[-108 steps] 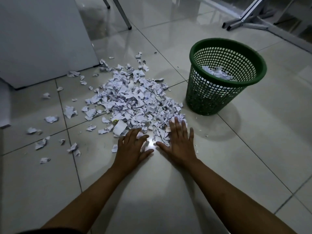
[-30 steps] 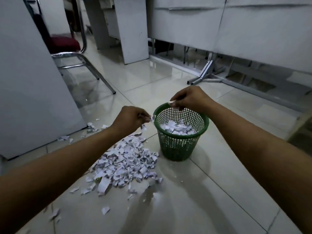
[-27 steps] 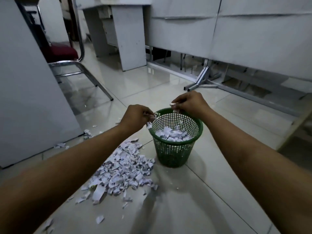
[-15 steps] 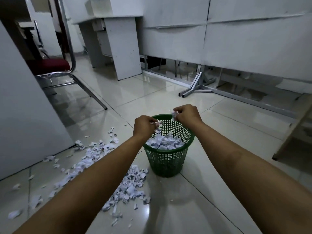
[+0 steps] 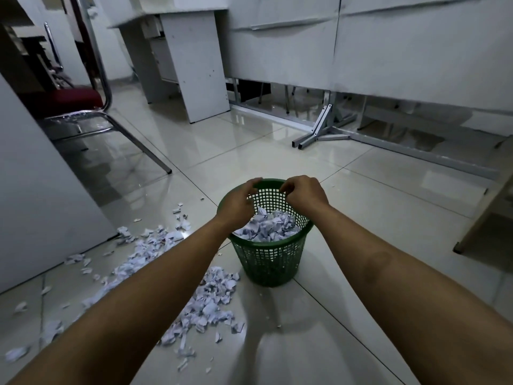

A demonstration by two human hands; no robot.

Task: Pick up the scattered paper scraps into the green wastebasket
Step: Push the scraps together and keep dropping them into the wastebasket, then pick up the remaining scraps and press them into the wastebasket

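Observation:
The green mesh wastebasket (image 5: 270, 262) stands on the tiled floor in the middle of the view, partly filled with white paper scraps (image 5: 266, 227). Both hands hover over its mouth. My left hand (image 5: 240, 202) has its fingers spread and hanging down, nothing in them. My right hand (image 5: 301, 191) has its fingers curled downward and loose, with no scrap visible in them. A broad scatter of paper scraps (image 5: 205, 304) lies on the floor to the left of the basket, partly hidden under my left forearm.
A white cabinet panel (image 5: 36, 207) stands at the left. A chrome chair with a red seat (image 5: 75, 107) is behind it. White desks (image 5: 194, 68) and metal partition feet (image 5: 316, 132) line the back. A wooden leg (image 5: 480, 218) is at the right.
Both hands carried scraps from the floor pile up over the basket. Since half a second ago their pinched fingers have loosened and the scraps have dropped in.

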